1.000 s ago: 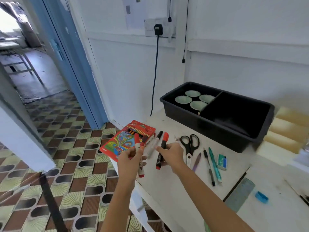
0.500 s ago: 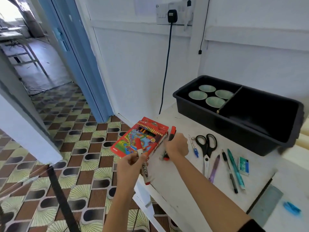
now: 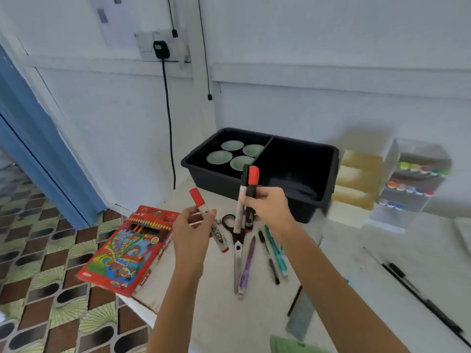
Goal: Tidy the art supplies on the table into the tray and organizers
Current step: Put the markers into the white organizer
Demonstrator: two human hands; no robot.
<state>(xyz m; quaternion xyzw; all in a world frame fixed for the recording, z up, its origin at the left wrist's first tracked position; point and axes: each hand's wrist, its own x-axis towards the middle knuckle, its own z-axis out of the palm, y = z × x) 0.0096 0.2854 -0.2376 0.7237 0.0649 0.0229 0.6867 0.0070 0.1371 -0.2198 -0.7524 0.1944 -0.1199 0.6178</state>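
Note:
My left hand (image 3: 193, 230) grips a white marker with a red cap (image 3: 197, 198), held tilted above the table. My right hand (image 3: 267, 205) holds two markers (image 3: 248, 189) upright, one with a red cap and one with a black cap, in front of the black tray (image 3: 328, 174). The tray has two compartments; the left one contains several pale green round dishes (image 3: 232, 155). On the table below my hands lie scissors (image 3: 237, 240), a purple pen (image 3: 247, 266), a black pen (image 3: 270, 261) and a teal pen (image 3: 276, 250).
A red box of colour pencils (image 3: 125, 250) overhangs the table's left edge. Beige stepped organizers (image 3: 356, 179) and a clear rack of paint pots (image 3: 415, 179) stand right of the tray. A grey ruler (image 3: 300, 317) and a long black stick (image 3: 420, 296) lie near me.
My right hand has lifted the two markers off the table and now holds them upright near the tray. My left hand has risen with its marker. The view has turned to the right.

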